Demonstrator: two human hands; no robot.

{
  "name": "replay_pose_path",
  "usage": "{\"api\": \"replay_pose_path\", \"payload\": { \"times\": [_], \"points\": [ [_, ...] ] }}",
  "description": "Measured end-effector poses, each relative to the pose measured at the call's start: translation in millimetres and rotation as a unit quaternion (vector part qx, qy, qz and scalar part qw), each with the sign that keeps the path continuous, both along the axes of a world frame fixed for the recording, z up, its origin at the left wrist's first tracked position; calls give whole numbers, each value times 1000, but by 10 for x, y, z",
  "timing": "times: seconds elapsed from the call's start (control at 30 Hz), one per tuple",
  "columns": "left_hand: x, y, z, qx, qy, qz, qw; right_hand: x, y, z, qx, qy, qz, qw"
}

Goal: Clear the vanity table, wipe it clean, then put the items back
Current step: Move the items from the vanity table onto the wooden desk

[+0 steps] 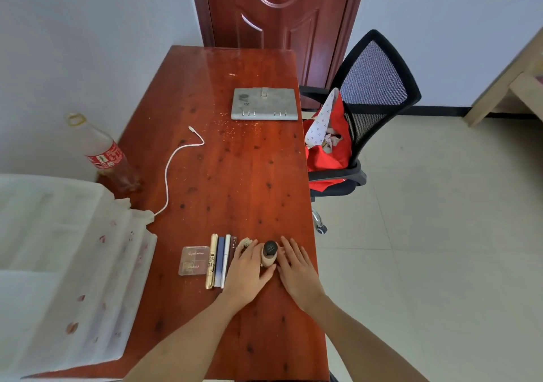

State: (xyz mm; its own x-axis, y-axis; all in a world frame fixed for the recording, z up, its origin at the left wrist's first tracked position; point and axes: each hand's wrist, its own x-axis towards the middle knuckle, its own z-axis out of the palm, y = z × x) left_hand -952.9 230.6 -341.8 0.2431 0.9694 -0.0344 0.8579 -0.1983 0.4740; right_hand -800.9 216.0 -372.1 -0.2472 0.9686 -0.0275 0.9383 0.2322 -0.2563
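Head view: both hands lie flat on the table [235,152] near its front right edge, one on each side of a small bottle [269,254]. Left hand [246,273]: fingers straight and together, palm down, thumb side against the bottle's left. Right hand [296,267]: fingers straight, slightly spread, palm down, inner edge just beside the bottle's right. Neither hand curls round it. The bottle has a dark cap and a pale body; whether it stands or lies cannot be told.

Left of the left hand, a row of slim cosmetic sticks [219,261] lies side by side, partly under the fingers. A palette [192,260] lies at the left end of the row. A pale beaded item [244,242] shows just beyond the left fingertips.

Farther back, a grey notebook [264,104] lies near the right edge. A white cable [173,164] runs across the left half. A clear soda bottle [107,152] stands at the left edge. White covering [58,249] overlaps the near left corner.

Room: a black mesh chair [370,93] holding red cloth [330,149] stands right of the table, a door [279,8] behind, pale tile floor [440,234].
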Motion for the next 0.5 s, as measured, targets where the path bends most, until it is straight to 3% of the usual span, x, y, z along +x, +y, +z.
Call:
{"api": "replay_pose_path", "payload": {
  "times": [0.5],
  "points": [
    [-229, -26, 109, 14, 142, -30, 989, 178, -83, 180, 2, -54, 15, 998]
  ]
}}
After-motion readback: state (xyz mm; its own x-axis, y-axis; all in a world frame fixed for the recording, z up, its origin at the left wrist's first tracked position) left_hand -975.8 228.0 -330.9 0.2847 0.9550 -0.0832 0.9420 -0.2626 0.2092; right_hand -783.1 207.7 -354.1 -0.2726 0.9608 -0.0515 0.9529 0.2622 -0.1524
